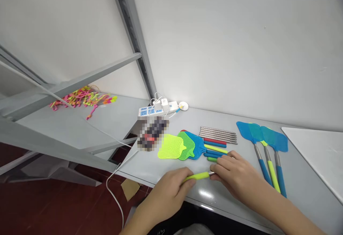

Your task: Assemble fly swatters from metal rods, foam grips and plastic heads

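Observation:
My left hand (174,186) is closed around a yellow-green handle grip (200,176) near the front edge of the shelf. From the grip's right end a short bit of metal rod (211,173) shows, and my right hand (232,170) is closed on that rod, hiding the rest. Just beyond my hands lie loose grips in red, blue, yellow and green (215,149). Several metal rods (218,135) lie side by side behind them. Loose fly swatter heads, a yellow one (171,147) on top, overlap to the left. On the right rest three fly swatters (266,153) with handles attached.
A white power strip (158,109) with plugs and cables stands near the wall. A blurred dark object (154,133) lies before it. Far left, colourful small items (83,97) are heaped on another shelf. A white panel (318,153) lies at right; a grey metal post (136,38) rises behind.

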{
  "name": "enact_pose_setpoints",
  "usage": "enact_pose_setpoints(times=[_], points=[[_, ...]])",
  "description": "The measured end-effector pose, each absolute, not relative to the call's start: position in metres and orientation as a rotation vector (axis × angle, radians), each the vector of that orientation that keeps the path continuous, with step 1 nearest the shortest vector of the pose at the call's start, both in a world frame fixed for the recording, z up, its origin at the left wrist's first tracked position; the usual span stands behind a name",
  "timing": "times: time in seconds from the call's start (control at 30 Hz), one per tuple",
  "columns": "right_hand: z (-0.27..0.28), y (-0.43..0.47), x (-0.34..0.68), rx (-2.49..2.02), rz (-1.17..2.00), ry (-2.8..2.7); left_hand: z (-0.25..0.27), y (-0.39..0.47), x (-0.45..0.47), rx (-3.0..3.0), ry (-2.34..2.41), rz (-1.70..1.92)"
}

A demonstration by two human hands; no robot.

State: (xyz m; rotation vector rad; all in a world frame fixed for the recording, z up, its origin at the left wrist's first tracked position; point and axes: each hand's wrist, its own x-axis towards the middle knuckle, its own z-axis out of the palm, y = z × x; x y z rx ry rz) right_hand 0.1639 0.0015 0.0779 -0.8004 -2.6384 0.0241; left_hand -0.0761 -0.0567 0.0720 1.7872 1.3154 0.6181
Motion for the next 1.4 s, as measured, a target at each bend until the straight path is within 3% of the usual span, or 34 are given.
enact_pose_setpoints(times=[0.23,0.53,0.9,1.0,1.4], points=[[0.077,-0.006,0.161,-0.796,0.262,-2.595,0.057,-0.081,-0.108,1.604,1.405,0.668],[0.079,-0.015,0.151,-0.847,0.441,-2.642,0.01,-0.101,-0.097,1.356,1.37,1.043],[0.086,-0.018,0.113,-0.777,0.356,-2.76,0.067,-0.101,-0.108,2.022,1.566,0.479],[0.081,-0.016,0.085,-0.673,0.322,-2.796,0.065,-0.106,-0.101,1.969,1.634,0.412],[0.036,0.057,0.004,-1.11,0.303,-2.738,0.025,-0.121,-0.137,1.348,1.786,0.965]])
